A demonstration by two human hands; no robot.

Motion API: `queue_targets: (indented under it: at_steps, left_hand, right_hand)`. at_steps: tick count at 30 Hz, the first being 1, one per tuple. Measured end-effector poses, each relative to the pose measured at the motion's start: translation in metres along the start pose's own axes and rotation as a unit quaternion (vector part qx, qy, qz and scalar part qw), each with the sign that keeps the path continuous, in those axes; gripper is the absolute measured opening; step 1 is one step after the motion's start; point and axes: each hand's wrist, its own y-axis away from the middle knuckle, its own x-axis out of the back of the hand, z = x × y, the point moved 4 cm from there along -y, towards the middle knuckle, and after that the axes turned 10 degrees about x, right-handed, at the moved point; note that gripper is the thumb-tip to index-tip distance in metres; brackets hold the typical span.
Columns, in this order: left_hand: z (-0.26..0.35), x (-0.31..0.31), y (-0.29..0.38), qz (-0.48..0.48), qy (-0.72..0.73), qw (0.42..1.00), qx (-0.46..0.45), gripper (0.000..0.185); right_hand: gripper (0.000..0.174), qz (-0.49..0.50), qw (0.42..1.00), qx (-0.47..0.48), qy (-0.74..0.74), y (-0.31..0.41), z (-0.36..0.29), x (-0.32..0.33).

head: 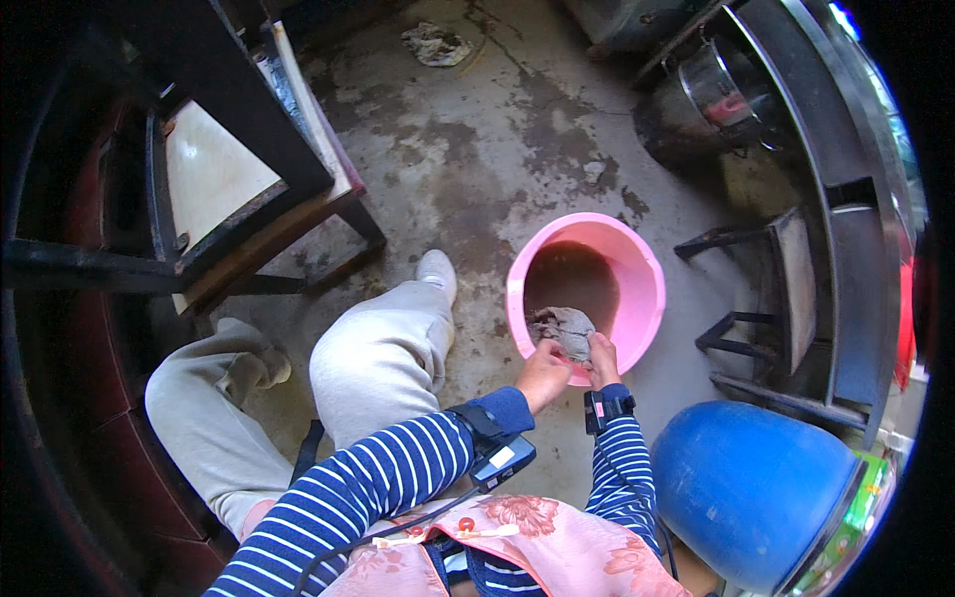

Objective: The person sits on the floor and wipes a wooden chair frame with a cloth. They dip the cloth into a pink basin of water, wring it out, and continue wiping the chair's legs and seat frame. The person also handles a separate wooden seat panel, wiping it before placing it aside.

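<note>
A pink plastic bucket (638, 298) with murky brown water (571, 280) inside stands on the floor before me. Over its near rim, a wet grey cloth (571, 332) is gripped between my two hands. My left hand (546, 371) pinches the cloth's near left side with bent fingers. At its right side, my right hand (603, 357) holds it with the thumb along the edge. The cloth's far end hangs just above or at the water; which of the two I cannot tell.
A blue plastic barrel (753, 485) is close on my right. Beyond it are a small stool (794, 291) and a metal pot (709, 97) by a metal-edged table. A wooden-topped frame (261, 246) stands at the left. A crumpled rag (436, 45) lies on the stained concrete floor.
</note>
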Motion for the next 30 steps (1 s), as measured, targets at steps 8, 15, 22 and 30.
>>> queue_targets:
  at_steps: [8,15,22,30]
  left_hand:
    - [0.000,-0.029,-0.027,-0.020,0.046,0.999,0.008,0.087]
    - [0.030,-0.067,-0.007,-0.111,0.133,0.985,-0.003,0.095]
    - [0.031,-0.069,-0.018,-0.182,0.233,0.951,0.090,0.068]
    - [0.011,-0.073,-0.043,-0.045,0.213,0.976,0.020,0.044]
  right_hand:
    - [0.019,0.039,0.994,0.103,-0.015,0.049,-0.097,0.039]
    - [0.014,0.051,0.970,0.235,-0.045,0.096,-0.133,0.037]
    - [0.010,0.013,0.969,0.245,-0.013,0.129,-0.128,0.008]
    - [0.025,0.108,0.884,0.418,0.178,0.134,-0.136,-0.011]
